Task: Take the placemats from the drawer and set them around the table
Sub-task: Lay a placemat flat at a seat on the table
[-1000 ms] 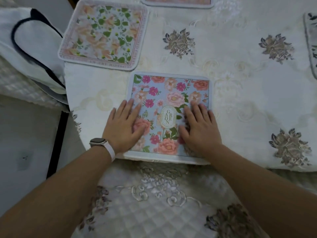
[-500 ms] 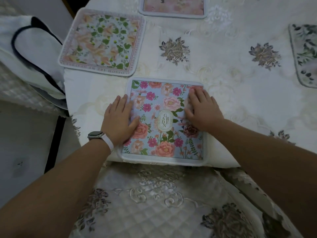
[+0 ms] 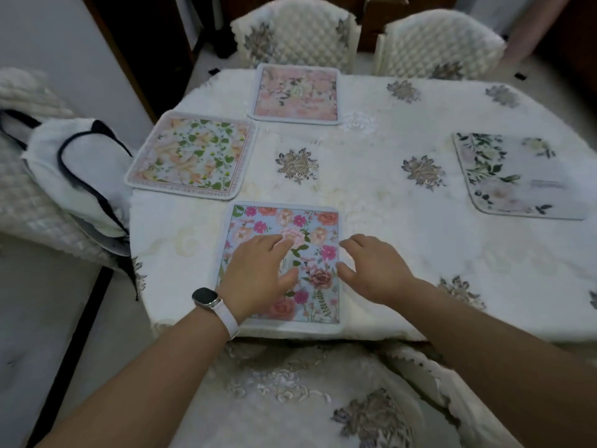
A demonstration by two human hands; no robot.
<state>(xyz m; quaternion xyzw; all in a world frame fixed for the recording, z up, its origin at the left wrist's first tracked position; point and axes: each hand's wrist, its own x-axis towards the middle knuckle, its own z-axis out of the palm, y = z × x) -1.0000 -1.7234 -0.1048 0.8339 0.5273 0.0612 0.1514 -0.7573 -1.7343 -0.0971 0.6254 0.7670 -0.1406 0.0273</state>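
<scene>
A: Changes since the frame before?
B: The right hand (image 3: 374, 270) has left the far right corner of the flower-printed, white-bordered blue placemat (image 3: 310, 227). It now sits at the mat's right edge, over the white embroidered tabletop (image 3: 371, 202), fingers loosely curved, thumb apart, holding nothing. The left hand (image 3: 258, 273) has shifted from the left border to the middle — palm down, fingers relaxed together, thumb out. Contact with the mat: cannot tell.
A: Position and orientation?
B: Flat at the near edge of the tabletop, squared to it. Nearly square; the slightly longer axis runs away from the person.
A: Appearance?
B: Pale blue ground; pink, peach and dusky-red blooms; green leaves. Three others lie apart — a green-and-peach mat (image 3: 189, 155) left, a pink mat (image 3: 295, 92) opposite, a white dark-leaved mat (image 3: 513, 176) right.
</scene>
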